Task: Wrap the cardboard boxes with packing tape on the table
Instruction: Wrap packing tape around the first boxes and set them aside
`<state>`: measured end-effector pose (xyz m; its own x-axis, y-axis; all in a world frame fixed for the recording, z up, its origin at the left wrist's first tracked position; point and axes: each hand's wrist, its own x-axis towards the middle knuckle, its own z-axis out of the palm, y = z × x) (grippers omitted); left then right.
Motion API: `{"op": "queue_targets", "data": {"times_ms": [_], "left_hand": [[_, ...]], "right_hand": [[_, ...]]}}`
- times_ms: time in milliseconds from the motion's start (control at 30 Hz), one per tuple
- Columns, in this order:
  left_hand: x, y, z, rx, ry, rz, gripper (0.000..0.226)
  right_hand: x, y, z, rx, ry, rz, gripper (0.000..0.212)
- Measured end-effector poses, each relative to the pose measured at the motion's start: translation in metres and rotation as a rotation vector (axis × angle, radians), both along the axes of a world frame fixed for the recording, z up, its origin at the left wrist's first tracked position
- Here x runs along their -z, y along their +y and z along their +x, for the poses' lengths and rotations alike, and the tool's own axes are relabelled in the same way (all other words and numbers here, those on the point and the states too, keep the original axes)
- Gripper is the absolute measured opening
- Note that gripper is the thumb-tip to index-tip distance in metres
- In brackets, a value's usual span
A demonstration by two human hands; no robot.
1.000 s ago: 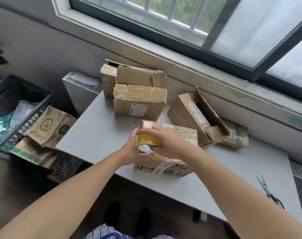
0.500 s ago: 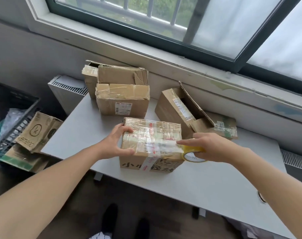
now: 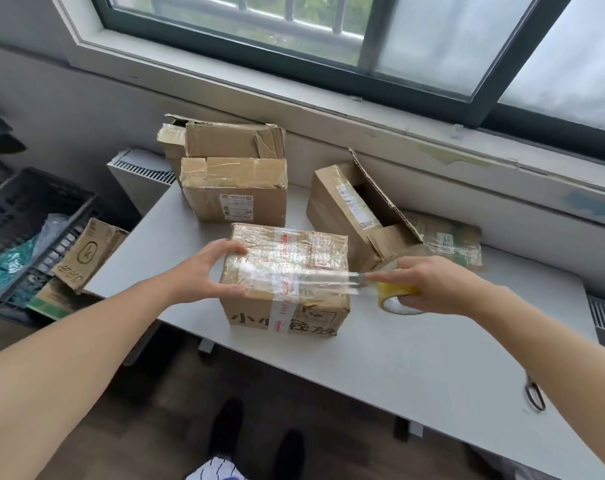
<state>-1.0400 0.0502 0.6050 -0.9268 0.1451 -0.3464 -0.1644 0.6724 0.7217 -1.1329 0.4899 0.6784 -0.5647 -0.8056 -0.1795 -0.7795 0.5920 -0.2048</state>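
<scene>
There's the left hand (image 3: 211, 271) gripping the left end of the box (image 3: 287, 317) on the table (image 3: 432, 358), the right hand (image 3: 436, 285) curled round the tape roll (image 3: 398, 294) just past its right edge, the strip (image 3: 315, 282) stretched left-to-right across the top, so the next pull, I'd say, goes down that right side.

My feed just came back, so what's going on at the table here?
A person is taping the nearest box on the table. The left hand grips its left end. The right hand holds the tape roll just past the box's right edge, with a strip stretched across the top. Other boxes stand behind.
</scene>
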Motion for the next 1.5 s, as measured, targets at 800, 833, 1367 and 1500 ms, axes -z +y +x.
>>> {"op": "queue_targets", "data": {"times_ms": [800,833,1367,1500], "left_hand": [[-0.008,0.119,0.009,0.667,0.287,-0.803,0.093],[-0.005,0.139,0.006,0.677,0.315,-0.786,0.094],[-0.025,0.179,-0.054,0.660,0.171,-0.740,0.087],[-0.044,0.161,-0.059,0.631,0.213,-0.567,0.067]], "right_hand": [[0.106,-0.015,0.032,0.156,-0.054,-0.108,0.057],[0.107,-0.015,0.034,0.162,-0.050,-0.114,0.058],[0.081,-0.039,0.054,0.305,-0.199,-0.041,0.069],[0.058,-0.036,0.050,0.343,-0.227,-0.167,0.073]]}}
